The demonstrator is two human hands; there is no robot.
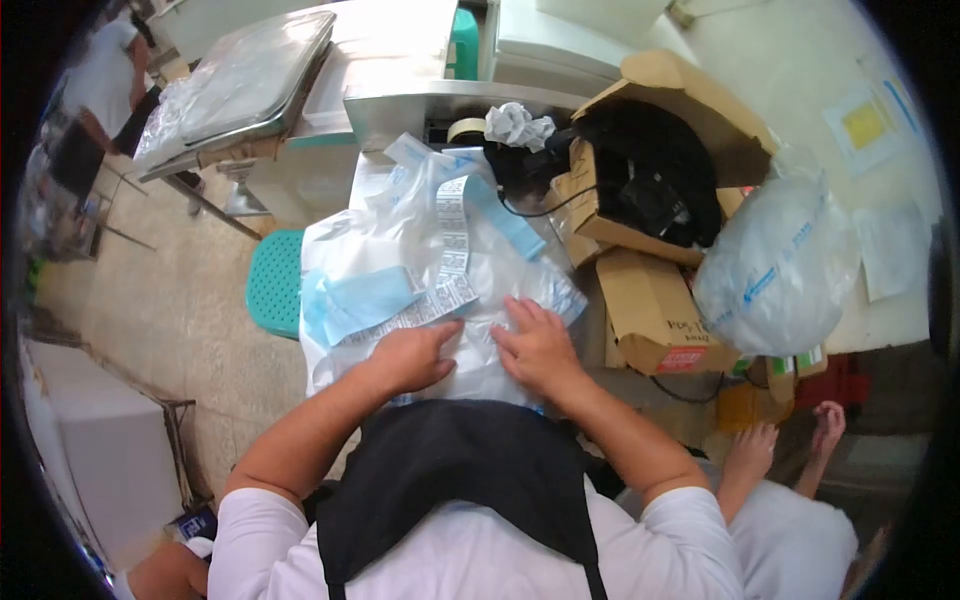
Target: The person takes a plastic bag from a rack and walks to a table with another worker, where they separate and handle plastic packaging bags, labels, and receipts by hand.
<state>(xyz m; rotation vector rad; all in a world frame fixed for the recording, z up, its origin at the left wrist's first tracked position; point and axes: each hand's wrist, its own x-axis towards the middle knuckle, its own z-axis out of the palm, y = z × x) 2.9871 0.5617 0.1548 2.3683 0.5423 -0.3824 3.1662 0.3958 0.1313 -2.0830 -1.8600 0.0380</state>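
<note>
In the head view, white plastic bags (400,235) with blue print lie in a loose pile before me. My right hand (540,350) rests on the plastic, fingers spread and palm down. To its left, my left hand (412,357) also lies on the plastic, its thumb and forefinger apart and its other fingers partly hidden. Just beyond the left hand runs a long strip of printed labels (453,240), curving over the pile. A light blue strip (370,298) lies beside its lower end, and another blue strip (510,225) is farther back.
At the right, an open cardboard box (680,80) holds black items, above a second box (655,305). A stuffed clear bag (780,265) stands beside them. A teal stool (272,283) is at the left. Another person's hands (755,450) show at lower right; a person (105,75) stands at far left.
</note>
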